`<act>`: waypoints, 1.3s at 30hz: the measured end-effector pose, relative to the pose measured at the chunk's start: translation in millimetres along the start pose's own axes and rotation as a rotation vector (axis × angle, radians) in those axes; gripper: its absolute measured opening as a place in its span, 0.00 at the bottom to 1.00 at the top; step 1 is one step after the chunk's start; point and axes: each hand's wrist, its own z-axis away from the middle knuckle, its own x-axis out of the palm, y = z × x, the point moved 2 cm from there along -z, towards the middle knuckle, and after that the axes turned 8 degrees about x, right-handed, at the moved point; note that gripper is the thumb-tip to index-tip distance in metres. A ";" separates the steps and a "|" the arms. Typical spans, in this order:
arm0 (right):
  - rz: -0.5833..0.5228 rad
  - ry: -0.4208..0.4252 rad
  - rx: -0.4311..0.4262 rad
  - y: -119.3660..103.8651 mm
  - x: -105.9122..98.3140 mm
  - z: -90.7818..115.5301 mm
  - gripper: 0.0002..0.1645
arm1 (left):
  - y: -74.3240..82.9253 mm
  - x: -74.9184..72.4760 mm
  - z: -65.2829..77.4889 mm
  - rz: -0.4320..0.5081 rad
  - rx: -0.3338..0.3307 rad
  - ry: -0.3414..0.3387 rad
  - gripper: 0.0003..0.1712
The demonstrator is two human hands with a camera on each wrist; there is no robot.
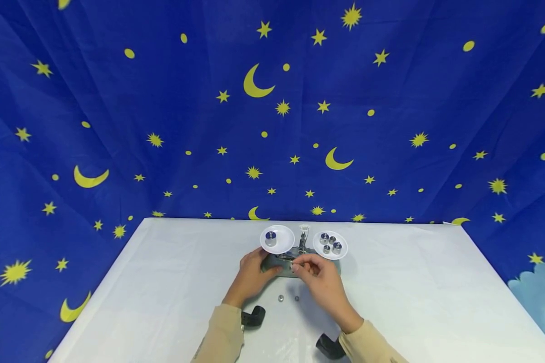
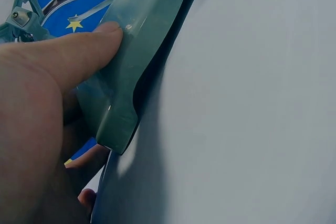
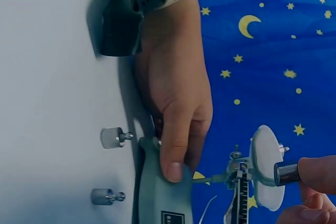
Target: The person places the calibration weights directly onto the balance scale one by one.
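A green balance scale (image 1: 283,269) with two white pans stands on the table. My left hand (image 1: 252,275) grips the left end of its base; in the left wrist view the thumb (image 2: 100,45) lies along the front and other fingers go behind. My right hand (image 1: 321,282) is in front of the beam, pinching a small metal weight (image 3: 286,173) between thumb and finger. One knobbed weight (image 1: 270,239) stands on the left pan (image 1: 283,247). Several weights (image 1: 337,247) of differing sizes stand on the right pan (image 1: 342,239).
Two small weights, a larger one (image 1: 280,298) and a smaller one (image 1: 297,298), stand on the white table (image 1: 163,302) in front of the scale. Black wrist-worn devices (image 1: 254,316) hang by both sleeves. A blue star-patterned cloth (image 1: 209,121) is behind the table.
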 end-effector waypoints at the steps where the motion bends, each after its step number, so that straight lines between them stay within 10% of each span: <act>1: -0.006 0.002 -0.002 -1.2 0.0 -0.5 0.03 | 0.0 0.0 0.1 0.000 0.001 -0.001 0.37; 39: 0.068 0.122 -0.213 -28.1 9.6 -32.6 0.03 | 2.0 -0.7 -0.7 0.021 -0.023 -0.031 0.37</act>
